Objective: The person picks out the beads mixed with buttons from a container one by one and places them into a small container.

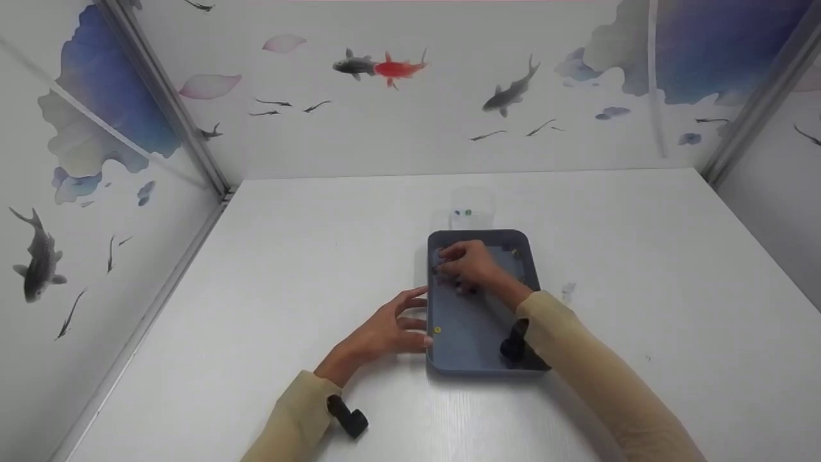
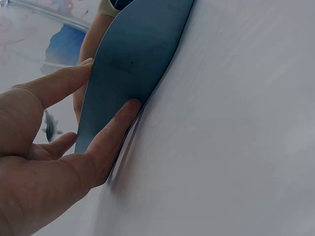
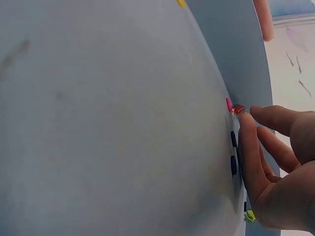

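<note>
Head view: the tray [image 1: 471, 350] sits on the worktop [image 1: 269, 256], just right of frame centre; the right hand [image 1: 471, 264] is inside it. Left wrist view: the left hand [image 2: 54, 142], fingers spread, touches the tray's outer wall. Right wrist view: right-hand fingertips, narrowly spaced, meet a red-orange piece [image 3: 239, 109], right of centre; grip cannot be determined.

Beneath the left hand [image 1: 385, 327] and right hand [image 1: 473, 264] spreads a white table [image 1: 288, 256], beyond them rises a pale wall [image 1: 417, 141] with printed fish [image 1: 399, 68], and grey posts [image 1: 158, 90] stand at its two sides.
</note>
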`<state>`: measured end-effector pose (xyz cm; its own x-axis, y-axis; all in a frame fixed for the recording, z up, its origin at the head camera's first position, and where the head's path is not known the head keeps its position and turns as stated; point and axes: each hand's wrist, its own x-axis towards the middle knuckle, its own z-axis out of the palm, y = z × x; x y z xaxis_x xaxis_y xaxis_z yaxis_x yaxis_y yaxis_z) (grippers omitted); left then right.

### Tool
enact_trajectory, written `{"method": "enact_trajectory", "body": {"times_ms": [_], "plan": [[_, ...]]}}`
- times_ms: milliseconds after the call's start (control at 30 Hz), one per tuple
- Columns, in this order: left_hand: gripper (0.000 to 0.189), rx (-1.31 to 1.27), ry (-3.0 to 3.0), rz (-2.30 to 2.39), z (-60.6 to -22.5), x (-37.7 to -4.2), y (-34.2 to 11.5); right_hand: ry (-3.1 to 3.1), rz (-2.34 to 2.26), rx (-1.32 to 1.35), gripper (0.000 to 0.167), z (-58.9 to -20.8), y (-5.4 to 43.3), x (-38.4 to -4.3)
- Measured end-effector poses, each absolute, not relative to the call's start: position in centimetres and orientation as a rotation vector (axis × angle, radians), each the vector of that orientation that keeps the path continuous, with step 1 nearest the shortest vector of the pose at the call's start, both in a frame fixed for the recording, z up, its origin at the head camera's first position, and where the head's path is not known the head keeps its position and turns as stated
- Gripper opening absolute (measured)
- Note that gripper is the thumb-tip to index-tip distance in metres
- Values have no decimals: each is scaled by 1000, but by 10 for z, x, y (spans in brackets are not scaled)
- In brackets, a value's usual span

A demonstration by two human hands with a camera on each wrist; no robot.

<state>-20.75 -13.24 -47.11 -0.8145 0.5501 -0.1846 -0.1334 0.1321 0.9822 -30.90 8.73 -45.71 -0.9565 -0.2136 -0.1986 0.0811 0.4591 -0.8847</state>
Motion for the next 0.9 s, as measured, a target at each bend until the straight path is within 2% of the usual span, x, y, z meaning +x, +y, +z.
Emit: {"method": "enact_trajectory", "body": {"times_ms": [600,900], "plan": [[94,386,1937,1711,-473,-208,-132,2441,-1413,-131,36,-454,81,-310],[94,384,1943,1702,-472,-208,-133,2482,-1350,-123,30,-453,78,-310]]}}
